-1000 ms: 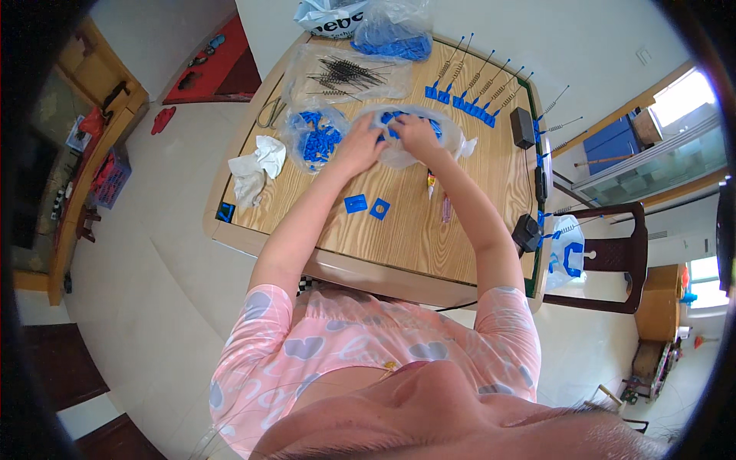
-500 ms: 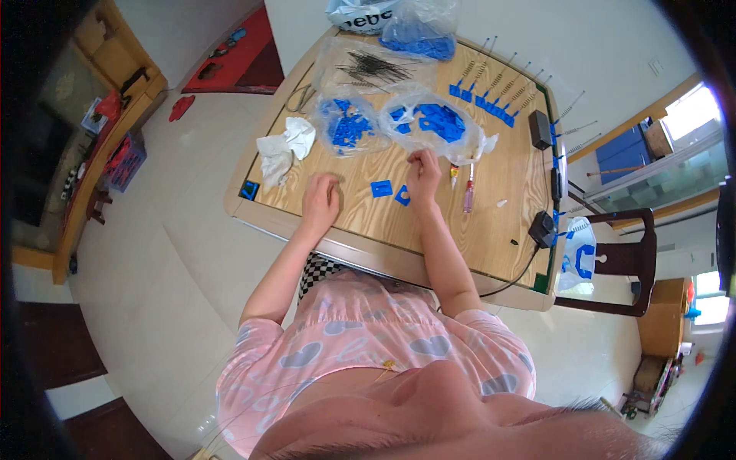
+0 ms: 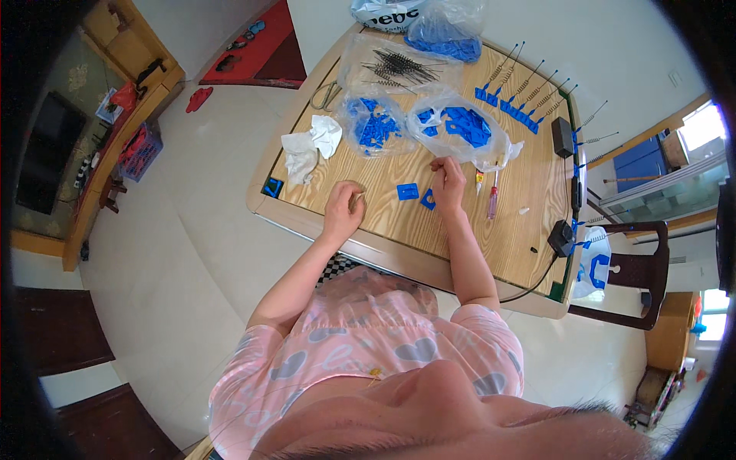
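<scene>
My left hand (image 3: 344,211) rests near the front edge of the wooden table with its fingers curled in; whatever they may hold is hidden. My right hand (image 3: 449,185) is also closed, fingertips down on the wood just below a clear bag of flat blue pieces (image 3: 468,126). Partly covered by that hand is a blue square piece with a round hole (image 3: 428,199). Between my hands lies a second flat blue piece (image 3: 407,192). Beyond them, another clear bag holds small blue parts (image 3: 377,126).
Black spring rods (image 3: 402,66) lie on plastic at the back. Crumpled tissues (image 3: 300,157) and scissors (image 3: 325,96) are at left. On the right are a screwdriver (image 3: 492,201), a small yellow tube (image 3: 479,180), a black adapter (image 3: 562,238) with its cable, and a row of blue clips with springs (image 3: 507,110).
The whole view has shifted, so the table sits farther right in the picture. My left hand's fingers look slightly more curled; my right hand stays by the holed blue piece.
</scene>
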A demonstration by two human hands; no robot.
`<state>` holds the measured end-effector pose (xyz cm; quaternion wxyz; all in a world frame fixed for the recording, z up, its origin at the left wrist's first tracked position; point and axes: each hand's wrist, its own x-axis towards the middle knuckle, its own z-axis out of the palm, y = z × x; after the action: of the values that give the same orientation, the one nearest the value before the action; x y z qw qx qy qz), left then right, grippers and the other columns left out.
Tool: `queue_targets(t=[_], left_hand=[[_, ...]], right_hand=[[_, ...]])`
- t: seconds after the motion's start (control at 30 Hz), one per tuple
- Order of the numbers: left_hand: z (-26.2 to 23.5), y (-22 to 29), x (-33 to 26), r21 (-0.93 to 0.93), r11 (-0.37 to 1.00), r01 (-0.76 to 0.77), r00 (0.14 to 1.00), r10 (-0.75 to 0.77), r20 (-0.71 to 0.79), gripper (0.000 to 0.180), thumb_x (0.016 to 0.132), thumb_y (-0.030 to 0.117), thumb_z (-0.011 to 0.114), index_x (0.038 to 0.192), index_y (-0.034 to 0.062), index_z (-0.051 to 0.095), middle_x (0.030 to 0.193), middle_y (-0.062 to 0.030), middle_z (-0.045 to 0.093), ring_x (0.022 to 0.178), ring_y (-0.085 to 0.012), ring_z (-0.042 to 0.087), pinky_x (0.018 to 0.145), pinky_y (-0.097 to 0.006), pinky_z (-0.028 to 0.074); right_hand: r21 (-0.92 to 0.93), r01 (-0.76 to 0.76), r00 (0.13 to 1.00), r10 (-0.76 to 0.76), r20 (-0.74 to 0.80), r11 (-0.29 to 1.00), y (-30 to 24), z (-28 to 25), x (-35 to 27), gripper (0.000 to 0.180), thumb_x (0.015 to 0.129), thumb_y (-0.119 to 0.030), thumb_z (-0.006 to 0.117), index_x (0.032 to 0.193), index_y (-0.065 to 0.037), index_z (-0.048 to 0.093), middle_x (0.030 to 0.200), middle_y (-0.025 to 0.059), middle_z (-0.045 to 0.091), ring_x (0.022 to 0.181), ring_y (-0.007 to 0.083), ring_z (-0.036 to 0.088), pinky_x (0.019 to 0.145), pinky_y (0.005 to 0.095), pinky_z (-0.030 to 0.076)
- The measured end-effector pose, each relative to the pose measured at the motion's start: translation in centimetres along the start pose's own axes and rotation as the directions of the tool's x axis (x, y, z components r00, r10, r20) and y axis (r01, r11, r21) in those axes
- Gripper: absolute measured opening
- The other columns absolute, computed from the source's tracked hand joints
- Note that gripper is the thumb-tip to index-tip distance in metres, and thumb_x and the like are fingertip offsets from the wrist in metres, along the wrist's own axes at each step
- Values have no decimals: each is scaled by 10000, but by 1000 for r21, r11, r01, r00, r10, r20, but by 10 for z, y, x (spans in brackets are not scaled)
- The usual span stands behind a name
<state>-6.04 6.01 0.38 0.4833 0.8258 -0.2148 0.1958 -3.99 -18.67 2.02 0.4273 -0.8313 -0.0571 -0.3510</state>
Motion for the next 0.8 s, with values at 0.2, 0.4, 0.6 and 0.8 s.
queue_targets(t=[0.2, 0.4, 0.6, 0.8], left_hand=[[-1, -1, -1, -37, 998, 50, 999, -50, 0, 169, 760, -17, 588, 922, 22, 560, 952, -126, 549, 847, -280, 572, 715, -336, 473], [-3, 3, 1, -59, 994, 97, 995, -98, -14, 161, 794, -28, 579, 947, 22, 589, 952, -114, 570, 838, -243, 575, 734, -314, 470], [-3, -2, 0, -30, 999, 32, 996, -35, -84, 146, 786, -38, 578, 921, 18, 586, 928, -110, 562, 758, -234, 578, 668, -303, 477], [-5, 4, -1, -42, 995, 93, 994, -95, -61, 139, 803, -29, 582, 932, 17, 608, 920, -109, 576, 787, -221, 577, 707, -299, 472]], right_hand=[[27, -27, 999, 26, 20, 999, -11, -1, 0, 150, 764, 98, 450, 785, -8, 554, 742, 124, 562, 689, 272, 583, 623, 348, 467], [28, -24, 1000, 24, 0, 999, -2, -1, 4, 133, 774, 83, 460, 806, -5, 555, 763, 130, 571, 721, 267, 590, 640, 342, 466], [-19, -117, 989, 115, -97, 993, -2, -14, 28, 142, 792, 49, 505, 895, -12, 580, 840, 146, 574, 777, 277, 580, 669, 332, 455], [-375, -1, 1000, 6, 11, 927, 72, -33, 86, 159, 824, -54, 540, 951, -37, 634, 915, 189, 631, 877, 357, 598, 766, 434, 477]])
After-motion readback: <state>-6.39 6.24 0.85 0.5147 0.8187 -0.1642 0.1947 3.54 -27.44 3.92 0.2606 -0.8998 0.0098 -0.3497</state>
